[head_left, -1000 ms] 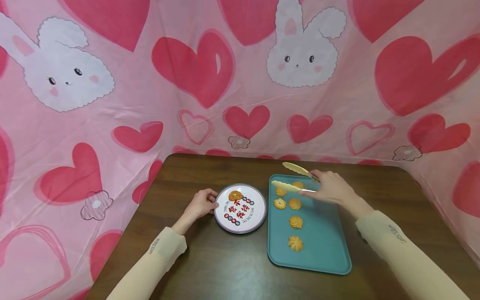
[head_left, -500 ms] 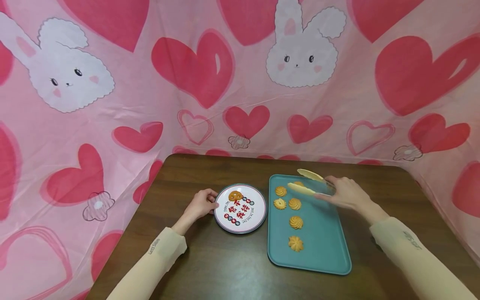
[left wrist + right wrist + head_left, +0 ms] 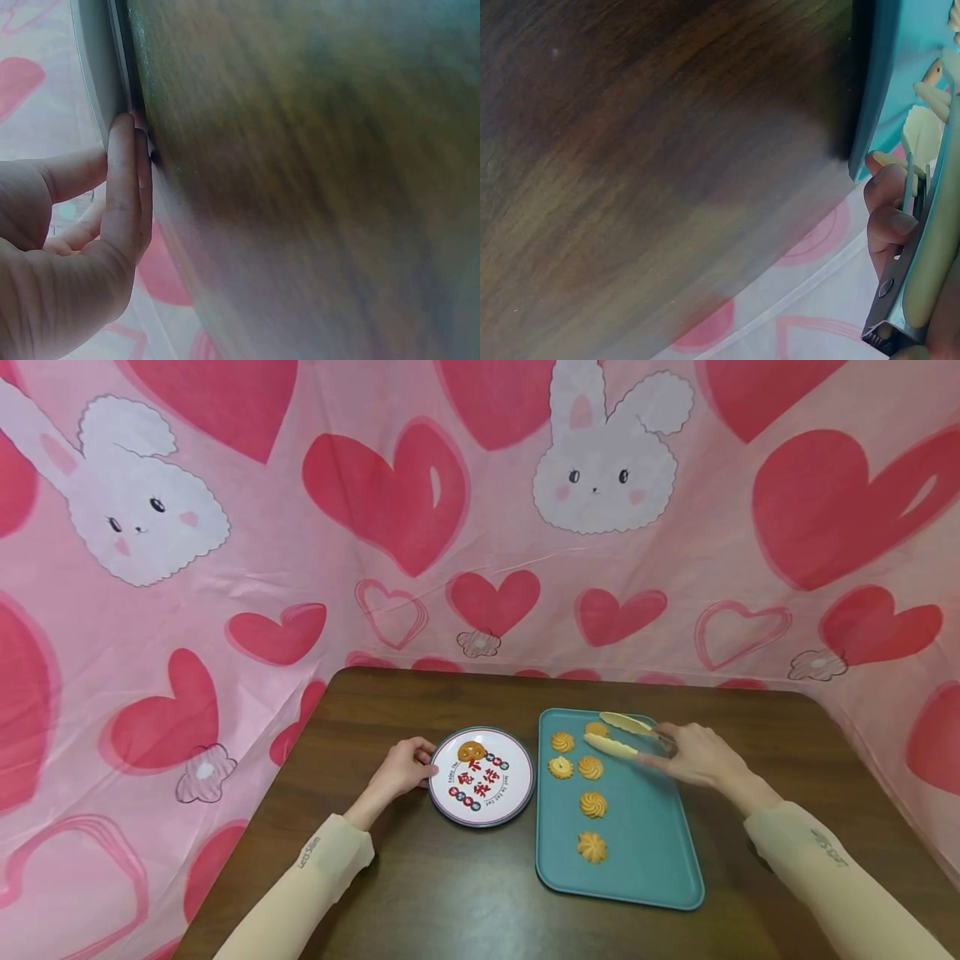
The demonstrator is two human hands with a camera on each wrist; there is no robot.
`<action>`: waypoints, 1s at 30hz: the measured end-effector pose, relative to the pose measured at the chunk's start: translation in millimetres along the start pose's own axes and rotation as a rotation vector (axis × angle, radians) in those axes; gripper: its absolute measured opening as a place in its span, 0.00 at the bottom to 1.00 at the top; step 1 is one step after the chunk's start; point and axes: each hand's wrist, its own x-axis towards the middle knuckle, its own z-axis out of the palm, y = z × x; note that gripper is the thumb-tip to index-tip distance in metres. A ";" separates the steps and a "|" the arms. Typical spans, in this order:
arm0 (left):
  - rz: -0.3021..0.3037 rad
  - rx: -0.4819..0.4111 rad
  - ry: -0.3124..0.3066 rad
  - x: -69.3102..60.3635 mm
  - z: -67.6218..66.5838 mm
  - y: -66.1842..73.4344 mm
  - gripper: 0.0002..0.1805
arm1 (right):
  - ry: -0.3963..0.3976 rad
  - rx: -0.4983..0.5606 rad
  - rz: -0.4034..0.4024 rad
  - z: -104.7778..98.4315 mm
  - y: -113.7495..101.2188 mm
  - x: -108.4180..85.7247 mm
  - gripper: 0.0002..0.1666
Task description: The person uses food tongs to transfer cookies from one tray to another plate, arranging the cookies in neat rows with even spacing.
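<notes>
My left hand [image 3: 403, 768] pinches the left rim of a round white plate [image 3: 506, 800] with red lettering, thumb on top and fingers beneath. One pretzel-shaped cookie [image 3: 472, 752] lies near the plate's far edge. In my right hand [image 3: 701, 754] I hold metal tongs [image 3: 889, 289] with pale yellow scalloped tips, spread apart low over the far end of a teal tray [image 3: 645, 843]. Between those tips, partly covered, sits a round cookie [image 3: 596, 728]; whether they touch it I cannot tell. Several piped swirl cookies [image 3: 592, 805] lie along the tray's left half.
Plate and tray stand side by side on a dark brown wooden table [image 3: 442, 893], a narrow gap between them. Behind and to the left hangs a pink cloth [image 3: 510, 543] printed with hearts and rabbits, close to the table's far edge.
My right hand has drawn the tongs to the right, then lowered them toward the far cookie on the tray. My left hand and the plate have stayed put.
</notes>
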 end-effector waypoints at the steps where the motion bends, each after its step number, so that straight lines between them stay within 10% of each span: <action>1: -0.002 0.000 0.000 0.0 0.1 0.1 0.19 | -0.003 0.002 -0.002 0.2 0.0 -0.1 0.53; 30: 0.024 -0.028 -0.003 -1.1 0.9 0.1 0.17 | -0.005 0.006 -0.039 2.2 1.8 0.9 0.51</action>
